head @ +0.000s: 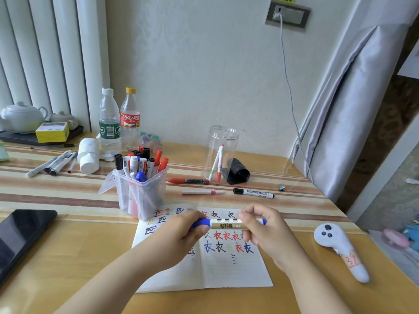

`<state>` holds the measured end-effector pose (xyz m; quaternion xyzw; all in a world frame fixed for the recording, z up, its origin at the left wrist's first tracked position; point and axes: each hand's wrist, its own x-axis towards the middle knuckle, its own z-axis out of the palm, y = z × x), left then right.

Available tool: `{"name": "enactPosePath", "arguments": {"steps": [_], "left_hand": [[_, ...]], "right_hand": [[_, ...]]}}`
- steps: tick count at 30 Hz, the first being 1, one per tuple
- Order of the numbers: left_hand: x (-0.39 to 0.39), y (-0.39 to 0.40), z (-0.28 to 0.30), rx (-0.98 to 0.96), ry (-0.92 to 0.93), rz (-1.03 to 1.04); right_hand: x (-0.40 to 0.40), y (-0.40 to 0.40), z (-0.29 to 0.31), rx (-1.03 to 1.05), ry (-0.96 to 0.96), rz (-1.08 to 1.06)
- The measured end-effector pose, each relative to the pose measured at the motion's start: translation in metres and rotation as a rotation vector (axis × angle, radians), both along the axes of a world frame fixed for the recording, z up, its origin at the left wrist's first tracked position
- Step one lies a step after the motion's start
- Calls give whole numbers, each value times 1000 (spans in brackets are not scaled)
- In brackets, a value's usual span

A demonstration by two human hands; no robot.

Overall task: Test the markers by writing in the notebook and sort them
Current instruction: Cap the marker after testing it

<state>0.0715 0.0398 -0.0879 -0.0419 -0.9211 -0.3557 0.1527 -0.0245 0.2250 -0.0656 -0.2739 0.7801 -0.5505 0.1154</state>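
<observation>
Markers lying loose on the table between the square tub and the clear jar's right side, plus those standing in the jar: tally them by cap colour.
Red or orange cap: 2, one lying on the table, one in the clear jar
Pink band: 1
Black cap: 1
Green tip: 1, in the jar
Total: 5

Striped table [68,196]; notebook [235,268]; marker tub [138,196]; phone [20,234]; jar [223,152]
</observation>
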Motion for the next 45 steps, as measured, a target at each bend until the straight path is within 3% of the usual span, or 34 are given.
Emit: {"name": "enactPosePath", "arguments": {"steps": [4, 9, 18, 21, 24, 29, 35, 40, 45], "left_hand": [[2, -6, -1, -38, -7, -53], [1, -12, 6, -86, 20, -62], [-5, -14, -5, -104, 7, -56], [-15, -19, -7, -36, 23, -17], [-27, -25, -4, 20, 44, 52], [-56, -29, 7, -26, 169, 171], [-97, -30, 43, -91, 186, 232], [-130, -32, 53, -165, 222, 277], [-145, -34, 41, -103, 197, 286]], "right_hand": [[5, -5, -6, 58, 113, 24], [8, -14, -14, -63, 51, -10], [4, -18, -18, -7, 70, 40], [-2, -16, -11, 12, -23, 55], [-13, -16, -5, -138, -141, 25], [-50, -18, 8, -203, 52, -214], [-122, -41, 73, -286, 429, -413], [-177, -87, 106, -78, 574, -384], [-213, -125, 93, 166, 593, -284]]}}
